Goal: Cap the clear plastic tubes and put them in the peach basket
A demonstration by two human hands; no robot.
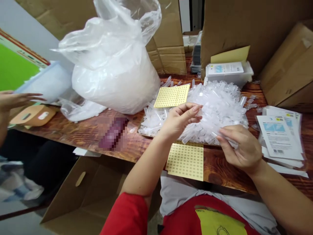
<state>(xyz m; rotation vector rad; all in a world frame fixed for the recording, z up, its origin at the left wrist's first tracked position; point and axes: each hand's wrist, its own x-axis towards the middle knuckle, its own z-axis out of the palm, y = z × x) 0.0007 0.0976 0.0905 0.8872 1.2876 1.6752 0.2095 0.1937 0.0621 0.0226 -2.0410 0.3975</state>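
Where the hands meet: over a heap of clear plastic tubes point(215, 104) at centre right of the frame, on a wooden table point(80, 133).
Right hand point(241, 148): fingers pressed together, pinching one clear tube point(228, 140) at the heap's lower right edge.
Left hand point(179, 119): fingertips pinched on something small — too small to name — just above the heap's left side.
Sticker sheets: one yellow dotted sheet point(186, 161) at the table's near edge below the heap; another yellow sheet point(172, 95) lying on the heap's upper left.
Upper centre: a big plastic bag point(114, 65), bulging.
Right edge: a stack of printed packets point(281, 137).
Far left: another person's hand point(14, 99), fingers spread — near a pale tray point(46, 81).
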